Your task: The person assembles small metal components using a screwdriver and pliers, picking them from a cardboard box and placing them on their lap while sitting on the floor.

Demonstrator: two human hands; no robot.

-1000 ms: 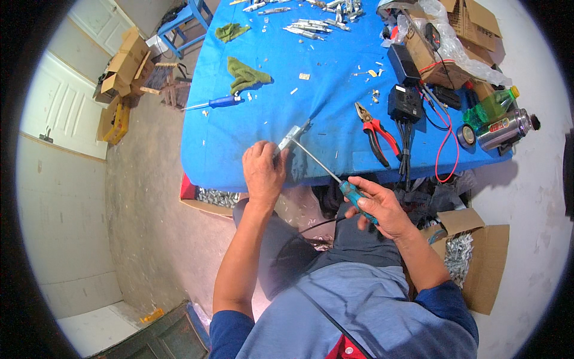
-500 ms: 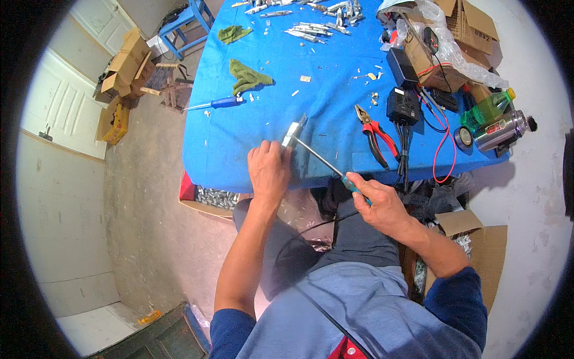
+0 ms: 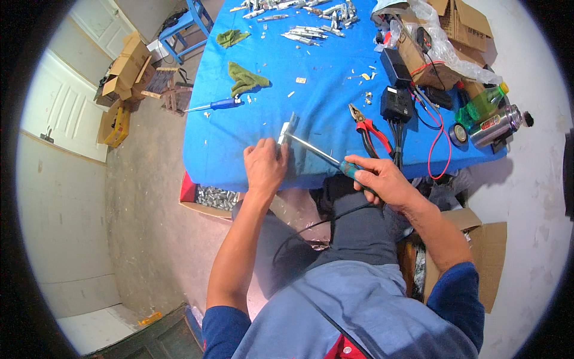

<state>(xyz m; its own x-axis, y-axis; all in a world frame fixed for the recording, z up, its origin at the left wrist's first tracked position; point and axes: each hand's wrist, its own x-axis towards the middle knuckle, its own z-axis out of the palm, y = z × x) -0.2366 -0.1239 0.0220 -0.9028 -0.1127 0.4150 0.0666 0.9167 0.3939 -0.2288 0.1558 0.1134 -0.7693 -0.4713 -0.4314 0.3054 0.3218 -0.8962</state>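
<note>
While the L hand point(image 3: 263, 166) pinches the metal part point(image 3: 283, 131) nr the front edge of the surface point(image 3: 218, 158), prob. to steady it, I've the R hand point(image 3: 387, 182), fingers curled, gripping the screwdriver point(image 3: 344, 166), angled so its tip meets the part.

Bright blue all over the surface point(image 3: 221, 157), with darker smudges near the front edge. Mossy green on both rags point(image 3: 245, 78). Silver on the small metal piece point(image 3: 283, 130). Silver and teal on one screwdriver point(image 3: 347, 167), silver and blue on another screwdriver point(image 3: 226, 104). Red and black on the pliers point(image 3: 367, 125). Pinky red on the looped wire point(image 3: 437, 178). Green on the bottle point(image 3: 478, 109), with a yellow cap point(image 3: 504, 88). Shiny silver on the flask point(image 3: 499, 125).
</note>
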